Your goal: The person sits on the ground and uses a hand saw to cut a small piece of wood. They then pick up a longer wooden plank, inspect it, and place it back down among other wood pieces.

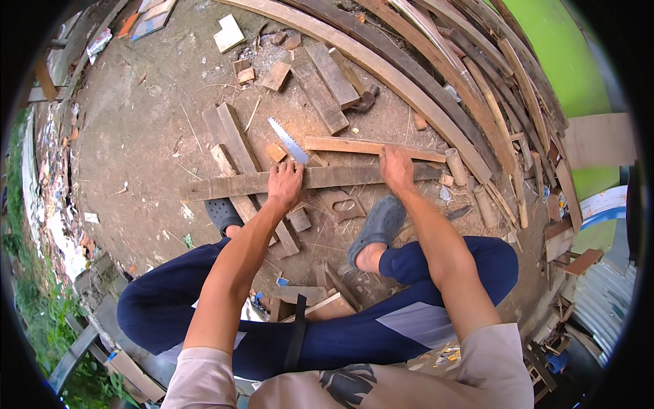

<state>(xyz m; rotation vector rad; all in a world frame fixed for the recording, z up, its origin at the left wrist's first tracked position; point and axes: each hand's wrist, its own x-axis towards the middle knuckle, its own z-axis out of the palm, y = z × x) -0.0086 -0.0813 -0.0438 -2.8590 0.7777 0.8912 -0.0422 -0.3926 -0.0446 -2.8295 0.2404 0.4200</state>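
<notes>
A long weathered wooden plank [231, 186] lies crosswise in front of me, its left part resting over other boards. My left hand [285, 183] is closed on the plank near its middle. A narrower, lighter wooden strip [340, 144] lies just beyond it, slanting slightly. My right hand [397, 169] is closed over this strip, with the wrist above the plank. Under the plank lies a handsaw [289, 142]: the blade points away from me on the far side, and the wooden handle shows on the near side. Part of the saw is hidden by the plank.
Long boards [409, 82] are stacked along the far right. Short thick planks [320, 95], a hammer [368, 99] and small wood blocks [276, 76] lie on the dirt ahead. My clog-shod feet [379, 228] are near the plank, with offcuts [303, 294] between my legs.
</notes>
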